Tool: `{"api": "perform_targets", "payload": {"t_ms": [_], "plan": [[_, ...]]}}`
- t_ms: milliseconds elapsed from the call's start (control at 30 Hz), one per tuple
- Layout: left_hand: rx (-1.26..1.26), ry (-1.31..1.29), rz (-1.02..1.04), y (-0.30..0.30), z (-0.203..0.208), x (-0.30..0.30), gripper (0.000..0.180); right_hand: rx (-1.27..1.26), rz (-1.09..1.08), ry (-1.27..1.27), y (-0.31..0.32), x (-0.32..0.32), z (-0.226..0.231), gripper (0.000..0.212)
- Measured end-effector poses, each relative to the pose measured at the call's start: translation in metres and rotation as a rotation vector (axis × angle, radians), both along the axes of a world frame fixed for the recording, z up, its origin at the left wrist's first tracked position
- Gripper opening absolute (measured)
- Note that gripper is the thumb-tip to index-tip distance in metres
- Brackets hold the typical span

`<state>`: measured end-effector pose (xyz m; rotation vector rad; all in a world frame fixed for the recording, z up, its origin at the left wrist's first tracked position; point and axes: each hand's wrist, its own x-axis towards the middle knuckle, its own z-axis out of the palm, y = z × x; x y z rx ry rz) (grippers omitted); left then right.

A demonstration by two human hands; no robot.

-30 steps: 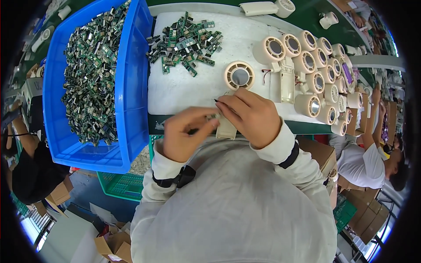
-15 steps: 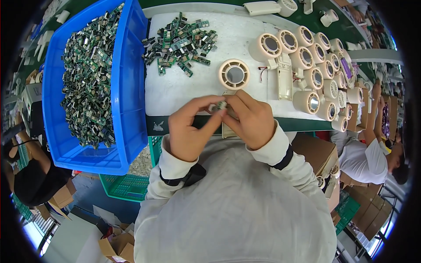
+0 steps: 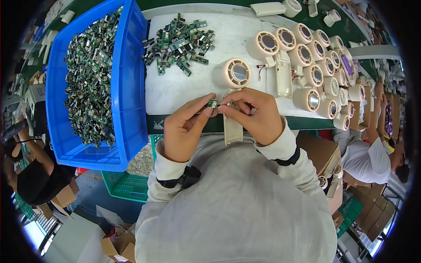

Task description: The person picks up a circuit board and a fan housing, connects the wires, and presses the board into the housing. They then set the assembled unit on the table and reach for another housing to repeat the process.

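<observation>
Between the thumb and fingertips of my left hand (image 3: 184, 129) is a small green circuit board (image 3: 212, 104). My right hand (image 3: 258, 115) is closed in a pinch just right of the board, with a tiny dark piece at its fingertips that I cannot make out. Under my right hand lies a cream handheld fan; its round head (image 3: 233, 73) points away from me. The fan's handle (image 3: 233, 130) sticks out toward me over the table's front edge, partly hidden by my fingers.
A blue bin (image 3: 125, 87) full of circuit boards stands at left. A loose pile of boards (image 3: 180, 44) lies on the white mat (image 3: 193, 85). Several cream fans (image 3: 302, 55) crowd the right side, beside an open handle shell (image 3: 283, 75). Other people work at both sides.
My hands have drawn slightly apart, and the circuit board now shows clearly in my left fingers. The fan's head has tilted, and more of its handle is visible.
</observation>
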<state>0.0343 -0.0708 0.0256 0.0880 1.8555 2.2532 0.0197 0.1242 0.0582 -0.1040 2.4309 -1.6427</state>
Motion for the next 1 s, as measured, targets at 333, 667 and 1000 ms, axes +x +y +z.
{"api": "perform_targets", "payload": {"t_ms": [333, 667, 1000], "plan": [[-0.043, 0.05, -0.014, -0.001, 0.0, 0.002, 0.034, -0.02, 0.038, -0.004, 0.004, 0.001, 0.004, 0.015], [0.045, 0.084, -0.107, -0.008, -0.005, -0.004, 0.029, -0.012, 0.085, -0.022, 0.011, 0.001, 0.003, 0.013], [0.192, -0.036, -0.346, -0.02, -0.022, -0.016, 0.027, -0.126, 0.138, -0.04, 0.017, -0.002, -0.002, 0.014]]}}
